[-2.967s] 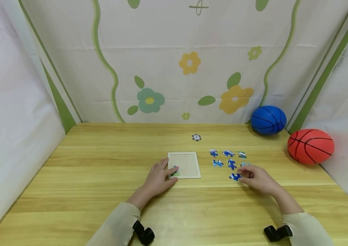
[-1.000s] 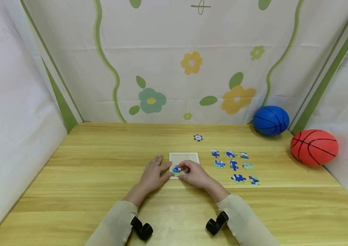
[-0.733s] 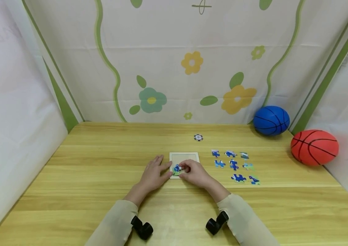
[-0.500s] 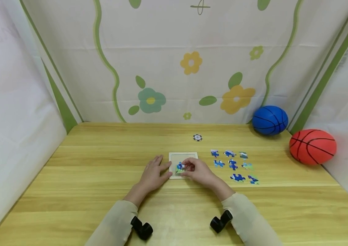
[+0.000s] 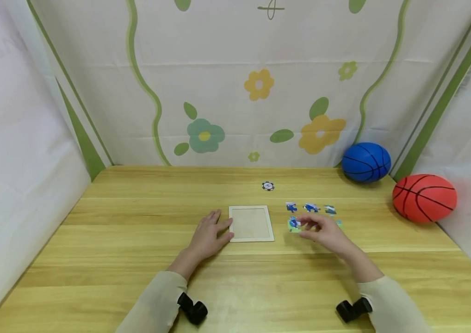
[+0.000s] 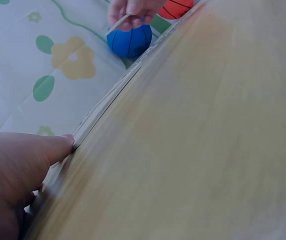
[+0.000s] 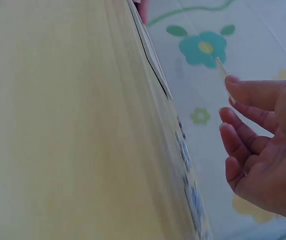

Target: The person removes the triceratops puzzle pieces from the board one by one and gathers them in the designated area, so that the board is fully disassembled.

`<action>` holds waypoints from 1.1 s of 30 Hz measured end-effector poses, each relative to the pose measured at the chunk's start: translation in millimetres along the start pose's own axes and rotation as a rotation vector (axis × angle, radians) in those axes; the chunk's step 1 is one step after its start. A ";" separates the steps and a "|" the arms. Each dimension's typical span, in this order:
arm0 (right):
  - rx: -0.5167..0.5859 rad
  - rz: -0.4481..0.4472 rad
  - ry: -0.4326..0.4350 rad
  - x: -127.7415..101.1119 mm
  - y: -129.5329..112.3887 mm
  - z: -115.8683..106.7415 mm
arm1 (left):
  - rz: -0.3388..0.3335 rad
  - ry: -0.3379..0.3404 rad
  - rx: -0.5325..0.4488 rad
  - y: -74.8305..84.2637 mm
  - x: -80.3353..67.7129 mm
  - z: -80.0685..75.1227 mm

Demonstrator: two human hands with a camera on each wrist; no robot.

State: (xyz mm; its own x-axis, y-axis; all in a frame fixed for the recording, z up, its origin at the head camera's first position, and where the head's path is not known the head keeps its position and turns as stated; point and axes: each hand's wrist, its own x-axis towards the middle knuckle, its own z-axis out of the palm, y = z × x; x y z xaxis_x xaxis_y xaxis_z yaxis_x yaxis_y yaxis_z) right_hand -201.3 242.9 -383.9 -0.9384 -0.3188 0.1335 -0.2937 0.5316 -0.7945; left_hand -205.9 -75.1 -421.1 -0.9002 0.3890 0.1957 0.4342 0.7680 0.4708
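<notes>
Between thumb and finger, my right hand (image 5: 320, 231) pinches a blue and green jigsaw piece (image 5: 294, 225), seen edge-on in the right wrist view as a thin pale jigsaw piece (image 7: 223, 75). That piece is held above the table, over the loose pieces. My left hand (image 5: 207, 237) rests flat on the table, its thumb and finger touching the left edge of a square, white-rimmed puzzle frame (image 5: 272, 231). No pieces lie inside the frame. Beyond the right hand, loose jigsaw pieces (image 5: 311, 207) lie in rows, some of them hidden by the hand.
A poker chip (image 5: 268, 186) lies behind the frame on the wooden table (image 5: 144, 222). At the back right sit a blue ball (image 5: 366, 162) and a red ball (image 5: 424, 198). A flowered cloth wall (image 5: 219, 92) stands behind the table.
My right hand set a jigsaw piece at the frame's lower left corner, then lifted it out and carried it right, over the loose pieces. The left hand stays at the frame's edge.
</notes>
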 end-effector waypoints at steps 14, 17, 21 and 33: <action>-0.021 0.060 0.004 -16.8 32.8 -2.6 | 0.001 0.008 -0.006 0.7 -0.1 0.2; -0.068 0.032 0.018 -16.8 34.5 0.0 | 0.005 0.012 -0.002 -0.2 0.3 0.7; -0.087 0.019 0.015 -17.0 33.6 1.5 | 0.009 0.014 0.003 -0.5 0.1 0.8; -0.133 0.028 -0.019 -14.9 31.4 0.9 | 0.006 0.009 0.004 -0.5 -0.2 0.4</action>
State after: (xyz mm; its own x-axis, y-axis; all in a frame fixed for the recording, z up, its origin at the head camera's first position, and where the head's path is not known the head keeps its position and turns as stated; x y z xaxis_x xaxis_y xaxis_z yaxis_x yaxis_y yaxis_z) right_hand -196.4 263.5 -411.4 -0.9431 -0.3170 0.1003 -0.2906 0.6393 -0.7120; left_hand -205.9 -75.3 -421.6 -0.8978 0.3891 0.2062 0.4398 0.7675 0.4664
